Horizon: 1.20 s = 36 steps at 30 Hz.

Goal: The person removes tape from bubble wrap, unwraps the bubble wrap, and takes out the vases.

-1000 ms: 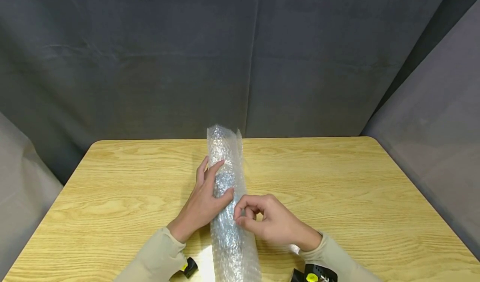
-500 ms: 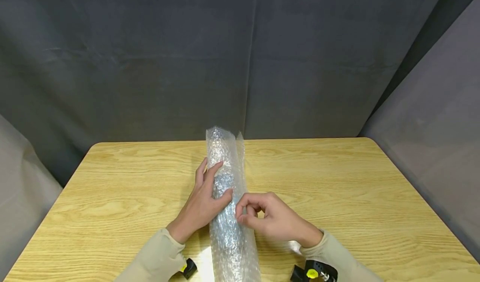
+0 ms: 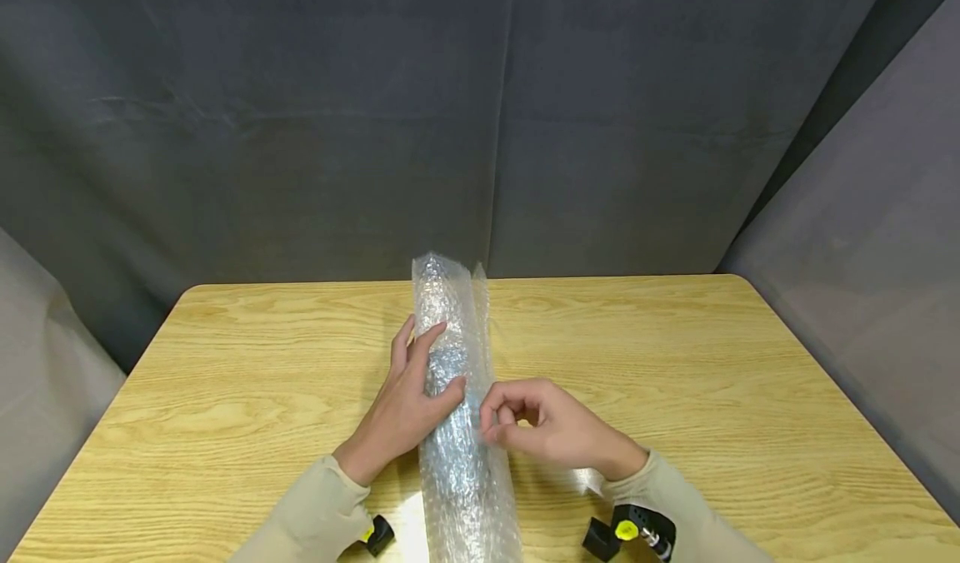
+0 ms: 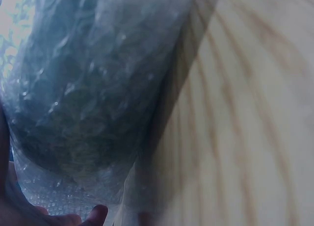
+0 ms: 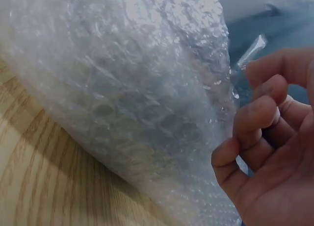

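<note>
From where I'm standing, a long bubble-wrapped bundle (image 3: 453, 471) is lying lengthwise down the middle of the wooden desk (image 3: 750, 396), its near end running out of sight at the bottom of the head view and its far end overlapping the back edge there. Something bluish is showing through the clear layers.

The person's left hand (image 3: 401, 405) is resting on the bundle's left side with its fingers loosely spread, the thumb lying across the top; it is touching the wrap without curling round it. The right hand (image 3: 551, 430) is hanging at the bundle's right side, its fingers bent inward and the tips of thumb and forefinger coming close together by the wrap. A small clear strip (image 5: 252, 52) is showing right by the forefinger in the right wrist view, but I can't tell whether the fingers are pinching it.

Both arms are wearing pale sleeves (image 3: 307, 496), and a black device with a yellow spot (image 3: 637, 530) is sitting at the right wrist. Behind the desk, a dark grey curtain (image 3: 300, 130) is hanging.
</note>
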{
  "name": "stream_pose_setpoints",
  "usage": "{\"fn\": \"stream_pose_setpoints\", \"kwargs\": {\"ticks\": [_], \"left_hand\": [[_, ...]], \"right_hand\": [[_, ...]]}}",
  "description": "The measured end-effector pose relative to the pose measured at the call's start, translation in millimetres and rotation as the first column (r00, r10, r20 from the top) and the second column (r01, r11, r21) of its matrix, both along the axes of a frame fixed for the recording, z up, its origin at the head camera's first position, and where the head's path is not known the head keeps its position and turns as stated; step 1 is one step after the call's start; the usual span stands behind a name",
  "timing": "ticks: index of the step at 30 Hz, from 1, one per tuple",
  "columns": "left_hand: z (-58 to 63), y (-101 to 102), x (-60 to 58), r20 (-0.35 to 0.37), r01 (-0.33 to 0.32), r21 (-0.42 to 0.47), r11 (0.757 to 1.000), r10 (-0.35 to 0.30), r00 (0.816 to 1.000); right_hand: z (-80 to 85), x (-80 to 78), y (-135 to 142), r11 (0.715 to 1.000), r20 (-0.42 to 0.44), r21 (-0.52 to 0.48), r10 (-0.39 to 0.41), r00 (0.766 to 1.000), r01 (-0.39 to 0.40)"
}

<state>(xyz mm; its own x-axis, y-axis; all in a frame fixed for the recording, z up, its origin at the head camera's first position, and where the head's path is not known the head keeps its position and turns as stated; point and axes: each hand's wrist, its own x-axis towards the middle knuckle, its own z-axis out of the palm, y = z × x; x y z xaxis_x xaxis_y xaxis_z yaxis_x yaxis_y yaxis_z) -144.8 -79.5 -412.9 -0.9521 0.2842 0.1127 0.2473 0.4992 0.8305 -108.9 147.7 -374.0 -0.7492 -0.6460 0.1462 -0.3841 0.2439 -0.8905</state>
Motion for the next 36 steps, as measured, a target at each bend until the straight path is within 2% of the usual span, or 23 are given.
{"fn": "stream_pose_setpoints", "kwargs": {"ticks": [7,18,25,36], "left_hand": [[0.7,0.7,0.0,0.001,-0.002,0.0,1.0,0.002,1.0],[0.6,0.3,0.4,0.0,0.0,0.009,1.0,0.0,1.0],[1.0,-0.8,1.4,0.001,0.003,0.011,1.0,-0.003,1.0],[2.1,-1.1,2.7,0.006,-0.002,0.006,1.0,0.002,1.0]], "right_hand": [[0.6,-2.3,2.3,0.995,0.028,-0.083,0.051,0.998,-0.048],[-0.3,-4.5,3.5,0.984,0.041,-0.155,0.1,0.994,-0.093],[2.7,-3.6,1.6,0.989,0.099,-0.131,0.074,0.992,-0.06],[1.9,-2.8,-0.8,0.998,0.08,-0.055,0.007,0.997,-0.003]]}}
